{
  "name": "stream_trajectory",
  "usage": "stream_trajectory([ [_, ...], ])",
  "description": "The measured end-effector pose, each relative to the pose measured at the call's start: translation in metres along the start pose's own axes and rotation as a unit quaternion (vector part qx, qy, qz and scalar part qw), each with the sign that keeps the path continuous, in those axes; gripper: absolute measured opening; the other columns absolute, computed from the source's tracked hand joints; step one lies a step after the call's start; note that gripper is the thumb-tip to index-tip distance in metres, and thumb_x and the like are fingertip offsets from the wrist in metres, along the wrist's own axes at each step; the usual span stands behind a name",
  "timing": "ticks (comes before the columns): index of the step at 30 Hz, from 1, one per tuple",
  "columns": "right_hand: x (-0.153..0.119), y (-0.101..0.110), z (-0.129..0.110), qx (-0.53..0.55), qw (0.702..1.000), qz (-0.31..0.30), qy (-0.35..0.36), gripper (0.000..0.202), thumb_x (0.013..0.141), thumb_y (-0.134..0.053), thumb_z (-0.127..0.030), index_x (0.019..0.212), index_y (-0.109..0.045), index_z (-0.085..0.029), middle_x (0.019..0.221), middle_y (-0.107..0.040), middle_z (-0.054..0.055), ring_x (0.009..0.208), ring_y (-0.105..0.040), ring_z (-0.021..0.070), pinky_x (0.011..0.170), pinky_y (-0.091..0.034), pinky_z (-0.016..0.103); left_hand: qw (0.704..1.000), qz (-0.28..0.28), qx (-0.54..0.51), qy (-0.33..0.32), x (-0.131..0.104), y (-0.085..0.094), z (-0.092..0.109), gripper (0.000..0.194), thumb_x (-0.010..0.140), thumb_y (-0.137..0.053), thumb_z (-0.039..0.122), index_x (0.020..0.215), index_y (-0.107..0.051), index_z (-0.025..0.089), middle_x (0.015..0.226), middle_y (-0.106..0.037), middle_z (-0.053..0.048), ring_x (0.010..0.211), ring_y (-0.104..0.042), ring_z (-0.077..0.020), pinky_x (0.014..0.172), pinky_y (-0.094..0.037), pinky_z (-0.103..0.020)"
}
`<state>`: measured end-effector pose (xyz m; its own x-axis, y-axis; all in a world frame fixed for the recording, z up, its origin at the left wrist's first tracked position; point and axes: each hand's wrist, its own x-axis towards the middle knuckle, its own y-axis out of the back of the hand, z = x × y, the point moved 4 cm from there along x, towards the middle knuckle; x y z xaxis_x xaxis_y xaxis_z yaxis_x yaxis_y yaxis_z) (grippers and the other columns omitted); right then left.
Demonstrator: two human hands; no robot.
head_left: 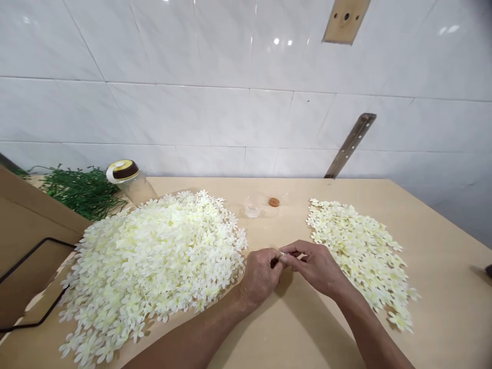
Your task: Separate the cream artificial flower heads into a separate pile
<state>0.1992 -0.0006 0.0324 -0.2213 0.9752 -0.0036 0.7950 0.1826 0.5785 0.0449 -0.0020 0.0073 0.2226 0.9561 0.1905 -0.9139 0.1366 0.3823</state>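
Note:
Fingertips of my left hand [262, 272] and my right hand [317, 266] meet over the table, between two groups of flowers. Both hands are closed in a pinch around something small and pale, too small to make out. A large heap of white artificial flowers [165, 251] lies to the left, close beside my left hand. On the right, a flatter spread of cream flowers [357, 246] reaches near my right wrist. Beyond my hands stand a small clear cup [252, 209] and a round orange-brown piece [274, 202].
A bottle with a brown and yellow lid [134, 182] leans behind the large heap, next to green artificial foliage [79, 189]. A cardboard box [34, 220] and a black wire frame [48, 239] are at the left edge. The tiled wall [226, 113] borders the wooden table [434, 266].

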Motion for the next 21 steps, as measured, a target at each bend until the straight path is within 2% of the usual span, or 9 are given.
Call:
stream_trajectory([
  [5,0.000,-0.006,-0.006,-0.072,0.997,0.003,0.011,0.030,0.094,-0.050,-0.043,0.094,-0.074,-0.025,0.091,-0.075,0.004,0.084,-0.069,0.0209,0.076,-0.052,0.031,1.000,0.008,-0.006,0.011,0.001,-0.002,-0.008,0.020,0.080,-0.062,0.028,0.064,-0.067,0.017,0.060,-0.064,-0.002,0.055,-0.053,-0.0125,0.055,-0.038,-0.023],
  [7,0.001,-0.007,-0.010,-0.126,0.992,0.023,0.018,0.032,0.096,-0.045,-0.041,0.091,-0.072,-0.024,0.087,-0.073,0.004,0.079,-0.068,0.0206,0.073,-0.050,0.032,0.997,-0.009,-0.065,0.039,0.001,-0.004,-0.009,0.015,0.079,-0.062,0.028,0.072,-0.070,0.018,0.065,-0.067,-0.002,0.058,-0.056,-0.0136,0.057,-0.041,-0.024],
  [9,0.001,-0.006,-0.013,-0.176,0.983,0.055,0.022,0.032,0.096,-0.043,-0.038,0.086,-0.069,-0.023,0.081,-0.071,0.004,0.073,-0.066,0.0204,0.068,-0.048,0.031,0.985,-0.033,-0.152,0.075,0.000,-0.008,-0.009,0.018,0.081,-0.059,0.031,0.083,-0.072,0.018,0.068,-0.069,-0.003,0.058,-0.059,-0.0147,0.057,-0.045,-0.025],
  [12,0.000,-0.007,-0.015,-0.222,0.970,0.094,0.044,0.034,0.097,-0.040,-0.037,0.079,-0.064,-0.021,0.074,-0.067,0.004,0.065,-0.062,0.0191,0.062,-0.045,0.030,0.942,-0.067,-0.292,0.150,0.000,-0.013,-0.009,0.032,0.084,-0.057,0.045,0.083,-0.069,0.015,0.061,-0.065,-0.003,0.049,-0.059,-0.0153,0.050,-0.046,-0.027],
  [15,-0.001,-0.007,-0.017,-0.228,0.963,0.119,0.076,0.036,0.098,-0.038,-0.038,0.075,-0.060,-0.021,0.071,-0.063,0.004,0.060,-0.059,0.0168,0.058,-0.044,0.028,0.882,-0.088,-0.414,0.208,0.003,-0.016,-0.008,0.045,0.078,-0.063,0.057,0.077,-0.063,0.012,0.072,-0.068,-0.007,0.046,-0.058,-0.0133,0.046,-0.046,-0.026],
  [18,-0.002,-0.005,-0.022,-0.200,0.966,0.130,0.102,0.035,0.099,-0.040,-0.039,0.083,-0.065,-0.022,0.076,-0.065,0.005,0.064,-0.061,0.0167,0.061,-0.047,0.028,0.823,-0.112,-0.503,0.238,0.005,-0.017,-0.004,0.050,0.073,-0.069,0.059,0.078,-0.062,0.010,0.076,-0.068,-0.009,0.048,-0.060,-0.0123,0.044,-0.046,-0.024],
  [21,-0.002,0.000,-0.029,-0.166,0.975,0.092,0.115,0.033,0.099,-0.041,-0.039,0.096,-0.069,-0.023,0.085,-0.067,0.006,0.073,-0.064,0.0178,0.067,-0.051,0.029,0.790,-0.110,-0.549,0.250,0.004,-0.017,-0.003,0.049,0.071,-0.074,0.056,0.077,-0.063,0.008,0.072,-0.066,-0.008,0.048,-0.059,-0.0107,0.044,-0.045,-0.021],
])
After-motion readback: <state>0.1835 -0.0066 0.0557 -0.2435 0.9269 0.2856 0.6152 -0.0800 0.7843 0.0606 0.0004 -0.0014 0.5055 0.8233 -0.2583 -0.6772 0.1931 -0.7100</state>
